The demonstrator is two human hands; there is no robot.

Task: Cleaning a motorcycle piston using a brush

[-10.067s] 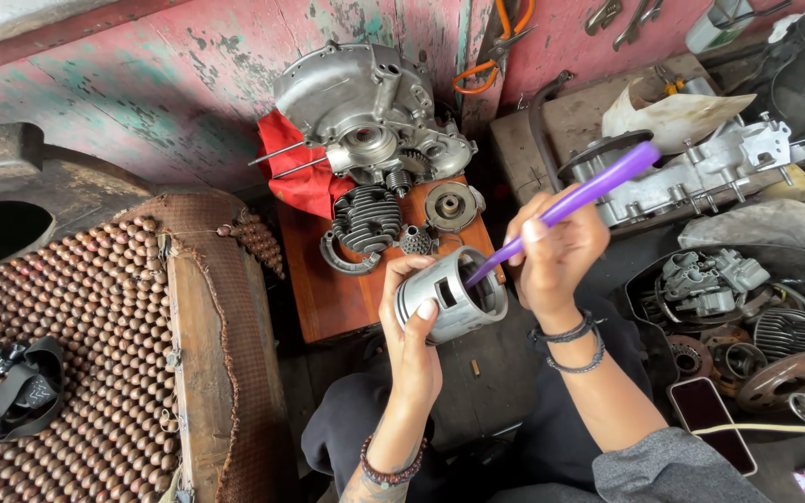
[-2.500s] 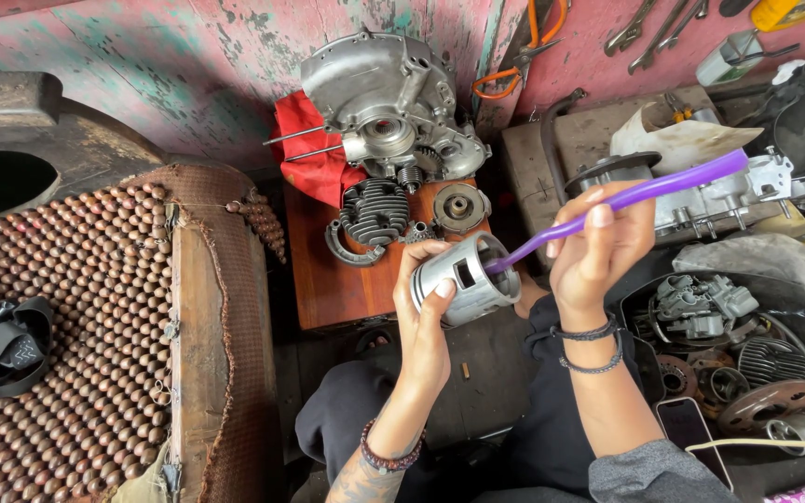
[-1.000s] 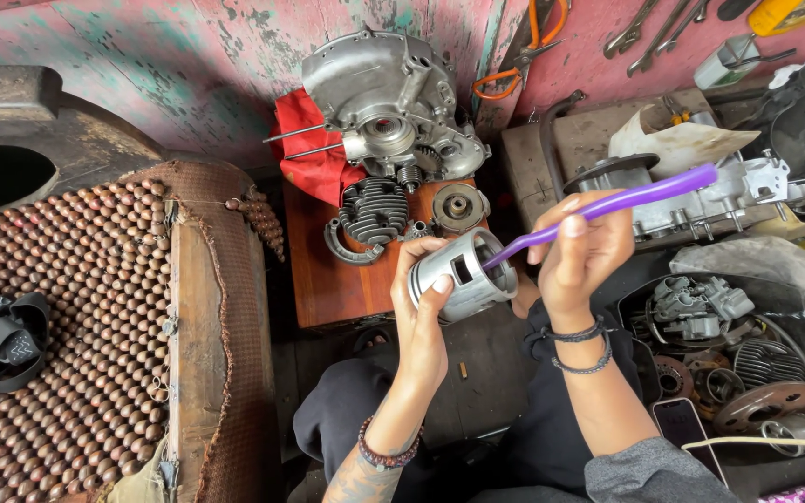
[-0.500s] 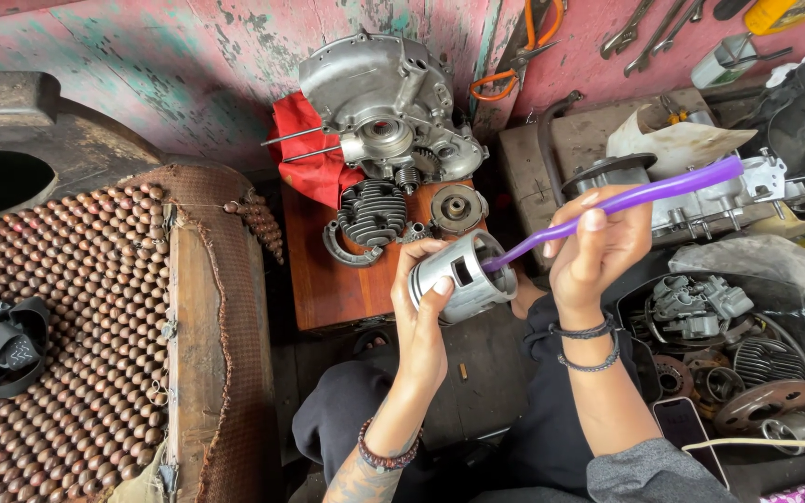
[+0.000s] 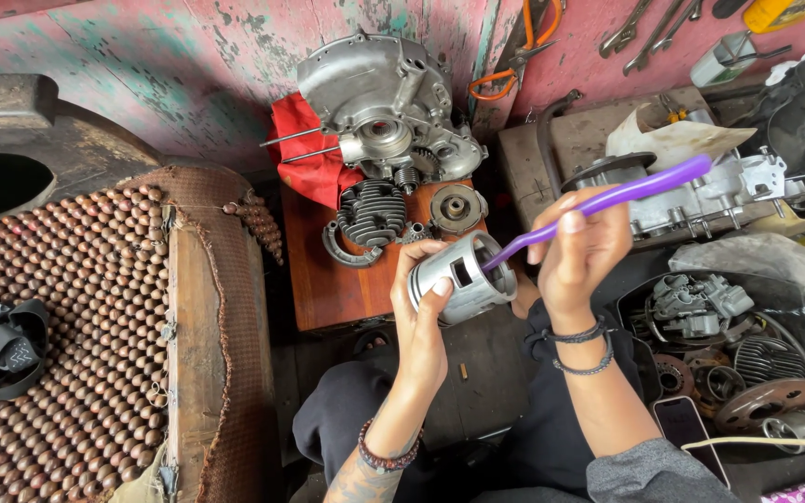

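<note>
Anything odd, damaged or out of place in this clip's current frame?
One oddity: the right hand pokes a purple toothbrush, a household item, into the bore of the metal cylinder that the left hand grips. Behind, the pink wall has paint peeling badly. Nothing looks spilled or freshly broken.

Engine repair workshop: engine casing [image 5: 379,102], wrenches [image 5: 649,23], scattered metal parts [image 5: 729,373].

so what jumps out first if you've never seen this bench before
In the middle, the left hand holds a silver metal cylinder while the right hand pokes a purple brush into its open end. Behind them an engine case lies on a red cloth, and a beaded seat mat fills the left.
</note>
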